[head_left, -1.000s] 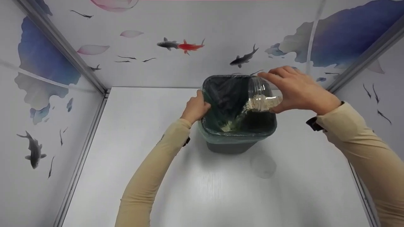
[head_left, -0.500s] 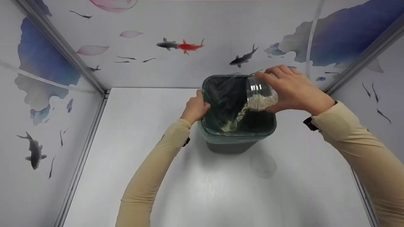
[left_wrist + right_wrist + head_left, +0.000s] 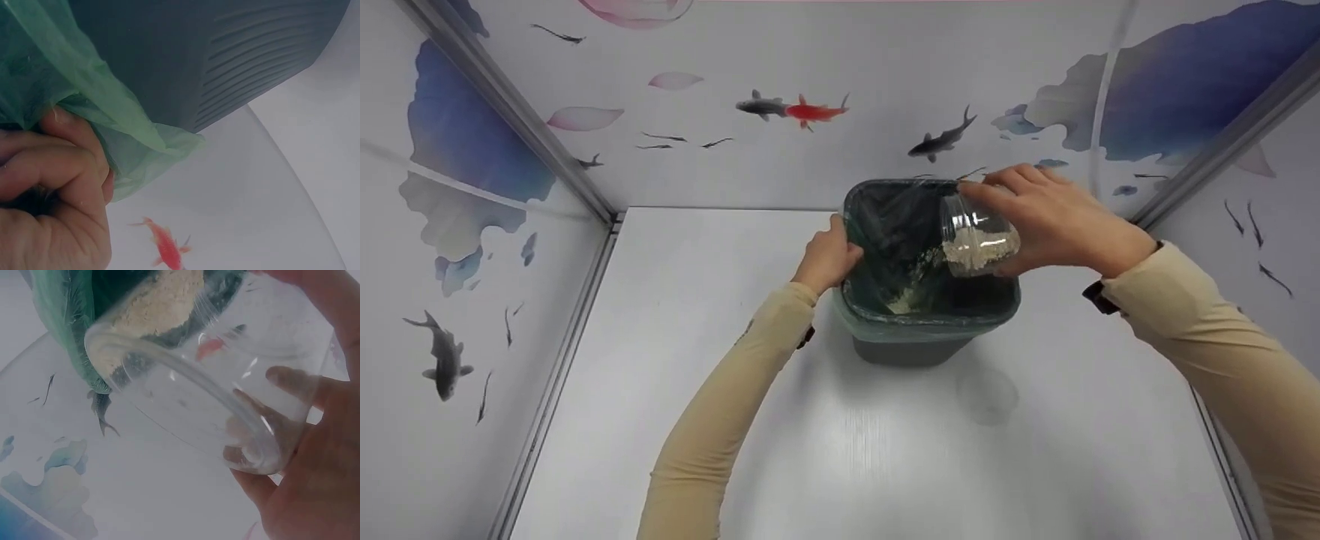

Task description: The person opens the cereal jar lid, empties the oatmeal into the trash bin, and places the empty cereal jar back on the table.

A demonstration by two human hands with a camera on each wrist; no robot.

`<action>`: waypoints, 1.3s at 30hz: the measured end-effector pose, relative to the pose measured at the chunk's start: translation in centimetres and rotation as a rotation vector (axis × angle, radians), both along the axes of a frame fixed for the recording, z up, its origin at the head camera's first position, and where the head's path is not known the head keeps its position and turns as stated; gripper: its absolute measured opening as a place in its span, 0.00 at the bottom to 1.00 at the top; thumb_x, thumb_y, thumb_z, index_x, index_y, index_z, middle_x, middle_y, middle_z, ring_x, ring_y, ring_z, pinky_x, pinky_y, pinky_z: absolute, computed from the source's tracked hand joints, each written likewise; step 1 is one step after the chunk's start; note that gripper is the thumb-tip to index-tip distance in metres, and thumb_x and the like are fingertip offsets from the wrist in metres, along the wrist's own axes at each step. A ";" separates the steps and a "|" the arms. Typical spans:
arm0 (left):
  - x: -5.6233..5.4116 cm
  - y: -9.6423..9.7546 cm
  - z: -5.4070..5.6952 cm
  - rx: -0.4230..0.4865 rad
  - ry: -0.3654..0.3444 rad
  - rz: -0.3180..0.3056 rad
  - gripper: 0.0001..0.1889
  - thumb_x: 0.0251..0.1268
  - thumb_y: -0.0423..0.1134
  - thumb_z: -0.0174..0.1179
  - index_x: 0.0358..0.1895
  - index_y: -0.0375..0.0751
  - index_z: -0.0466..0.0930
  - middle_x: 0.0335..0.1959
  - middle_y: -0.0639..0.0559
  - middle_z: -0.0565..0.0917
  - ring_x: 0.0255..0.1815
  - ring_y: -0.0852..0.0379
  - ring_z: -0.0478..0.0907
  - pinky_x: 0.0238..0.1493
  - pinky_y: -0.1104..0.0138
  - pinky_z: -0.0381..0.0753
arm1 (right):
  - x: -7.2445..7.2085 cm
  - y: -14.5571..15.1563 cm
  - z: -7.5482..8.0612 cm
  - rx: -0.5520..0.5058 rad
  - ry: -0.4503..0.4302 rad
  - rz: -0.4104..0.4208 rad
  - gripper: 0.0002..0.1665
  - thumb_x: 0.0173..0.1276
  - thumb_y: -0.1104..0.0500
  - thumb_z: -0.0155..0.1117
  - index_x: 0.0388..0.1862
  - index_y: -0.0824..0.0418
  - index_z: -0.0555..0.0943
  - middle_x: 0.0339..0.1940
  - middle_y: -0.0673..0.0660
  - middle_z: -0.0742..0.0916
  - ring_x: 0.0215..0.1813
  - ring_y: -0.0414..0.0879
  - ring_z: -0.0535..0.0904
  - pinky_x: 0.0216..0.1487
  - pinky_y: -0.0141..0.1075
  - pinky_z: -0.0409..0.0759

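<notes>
A dark grey trash bin [image 3: 911,354], lined with a green plastic bag [image 3: 140,135], stands on the white table. My left hand [image 3: 829,256] grips its left rim, fingers curled around the bag's edge in the left wrist view. With my right hand [image 3: 1057,217] I hold a clear plastic jar [image 3: 964,214] tipped on its side over the bin's right half, its mouth facing left. Pale oat-like flakes [image 3: 979,251] lie along the jar's lower wall. Some spill from the mouth onto a small pile of flakes [image 3: 905,300] inside the liner.
A round transparent lid [image 3: 987,396] lies on the white table [image 3: 720,300] in front of the bin. Walls printed with fish and petals [image 3: 585,118] enclose the table at the back and both sides.
My right hand has moved slightly left with the jar, bringing it further over the bin. Flakes keep falling, in a thinner scatter than half a second ago. My left hand stays on the rim.
</notes>
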State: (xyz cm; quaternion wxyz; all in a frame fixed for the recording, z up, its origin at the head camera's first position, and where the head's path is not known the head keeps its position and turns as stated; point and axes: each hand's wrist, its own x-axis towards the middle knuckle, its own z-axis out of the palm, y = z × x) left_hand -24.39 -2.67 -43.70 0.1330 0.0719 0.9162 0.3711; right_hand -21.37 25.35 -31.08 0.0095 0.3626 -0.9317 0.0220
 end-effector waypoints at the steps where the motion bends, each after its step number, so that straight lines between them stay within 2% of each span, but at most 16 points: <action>1: 0.0 0.0 0.0 0.001 0.001 -0.001 0.30 0.69 0.34 0.50 0.69 0.25 0.53 0.24 0.50 0.69 0.20 0.57 0.67 0.22 0.67 0.70 | 0.0 0.0 0.0 0.006 0.002 0.004 0.60 0.37 0.50 0.82 0.71 0.60 0.65 0.57 0.67 0.74 0.61 0.64 0.65 0.56 0.61 0.65; 8: -0.1 0.1 0.1 -0.017 -0.003 -0.006 0.30 0.68 0.33 0.49 0.70 0.26 0.52 0.21 0.50 0.67 0.17 0.57 0.65 0.22 0.66 0.68 | 0.1 0.2 -0.2 0.052 0.001 0.026 0.59 0.38 0.51 0.83 0.69 0.63 0.66 0.56 0.68 0.74 0.60 0.65 0.66 0.58 0.60 0.64; 12: -0.2 0.2 0.0 -0.007 -0.018 -0.002 0.32 0.69 0.33 0.49 0.72 0.25 0.50 0.21 0.50 0.68 0.18 0.57 0.65 0.21 0.66 0.69 | 0.1 0.2 -0.1 0.029 0.043 0.014 0.60 0.36 0.51 0.83 0.70 0.62 0.65 0.57 0.68 0.73 0.60 0.65 0.66 0.57 0.60 0.65; 23: 0.0 0.2 -0.1 -0.006 0.003 -0.007 0.31 0.69 0.34 0.50 0.71 0.25 0.51 0.23 0.50 0.68 0.19 0.57 0.66 0.22 0.67 0.69 | 0.1 0.4 0.0 -0.032 -0.006 -0.031 0.61 0.38 0.50 0.82 0.72 0.58 0.63 0.60 0.67 0.72 0.62 0.64 0.64 0.55 0.62 0.65; 31: -0.1 0.1 -0.1 -0.014 0.015 0.001 0.31 0.69 0.34 0.50 0.71 0.24 0.51 0.24 0.50 0.69 0.21 0.56 0.68 0.22 0.67 0.70 | 0.1 0.4 -0.2 -0.016 -0.024 -0.043 0.61 0.38 0.50 0.83 0.72 0.61 0.63 0.60 0.68 0.73 0.62 0.65 0.64 0.57 0.61 0.64; 39: -0.1 0.2 -0.1 -0.015 0.011 -0.027 0.32 0.70 0.33 0.49 0.72 0.24 0.49 0.17 0.53 0.65 0.13 0.59 0.62 0.20 0.66 0.67 | 0.3 1.0 -0.2 -0.041 -0.012 -0.064 0.61 0.39 0.49 0.83 0.72 0.60 0.63 0.59 0.67 0.73 0.61 0.65 0.65 0.56 0.62 0.65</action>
